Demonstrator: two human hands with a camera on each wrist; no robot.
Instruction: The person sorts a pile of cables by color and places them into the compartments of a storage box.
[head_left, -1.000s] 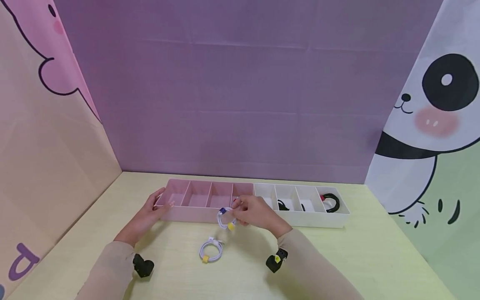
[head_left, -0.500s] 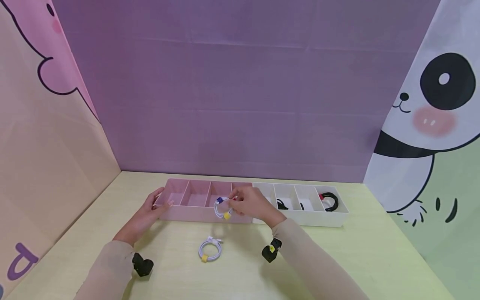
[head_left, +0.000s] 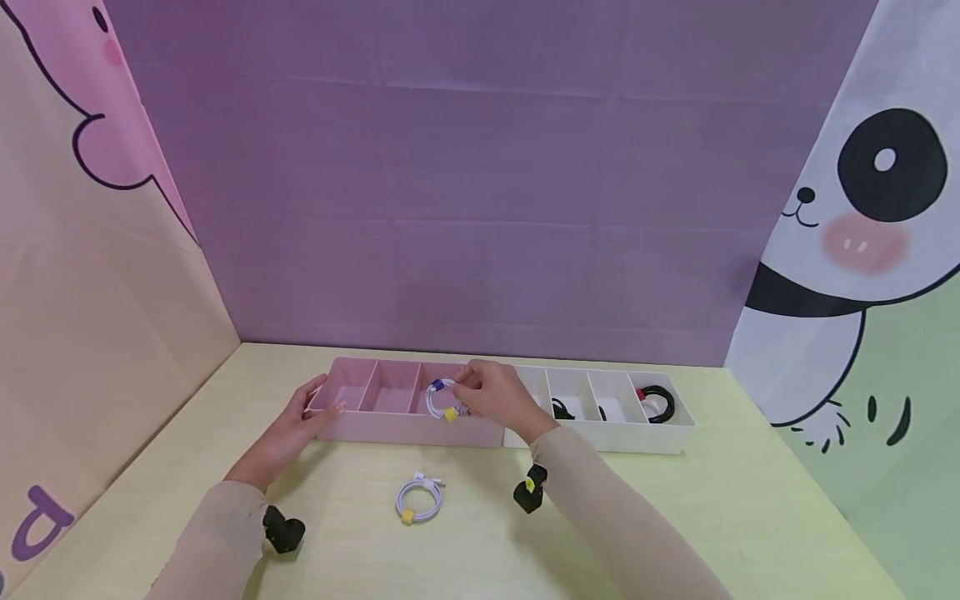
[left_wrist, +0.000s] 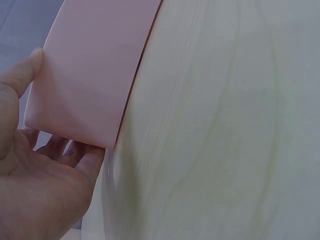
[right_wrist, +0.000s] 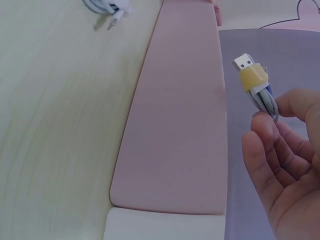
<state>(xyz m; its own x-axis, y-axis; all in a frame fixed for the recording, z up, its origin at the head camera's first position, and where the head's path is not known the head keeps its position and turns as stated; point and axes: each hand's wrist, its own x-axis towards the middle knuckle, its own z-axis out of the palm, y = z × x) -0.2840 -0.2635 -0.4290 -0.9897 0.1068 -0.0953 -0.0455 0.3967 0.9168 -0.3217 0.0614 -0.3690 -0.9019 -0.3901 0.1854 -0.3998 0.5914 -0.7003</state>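
Note:
My right hand (head_left: 495, 393) pinches a coiled white USB cable (right_wrist: 254, 76) between thumb and fingertips. The coil carries a yellow strap and a blue one, and in the right wrist view its USB plug points up and away from the fingers. In the head view it overlaps the right part of the pink compartment box (head_left: 412, 428). My left hand (head_left: 300, 421) grips that box's left end, thumb at the front rim and fingers at the end wall. On the table in front lies a second coiled pale cable (head_left: 407, 517) with a yellow strap.
A white compartment box (head_left: 600, 437) adjoins the pink one on the right. It holds a black coiled cable (head_left: 670, 406) in its last compartment and more black items (head_left: 561, 409) further left. A purple backdrop (head_left: 480, 208) stands behind the boxes.
My right hand has lifted the coiled cable up and slightly left, from in front of the pink box to over its compartments. The left hand stays on the box.

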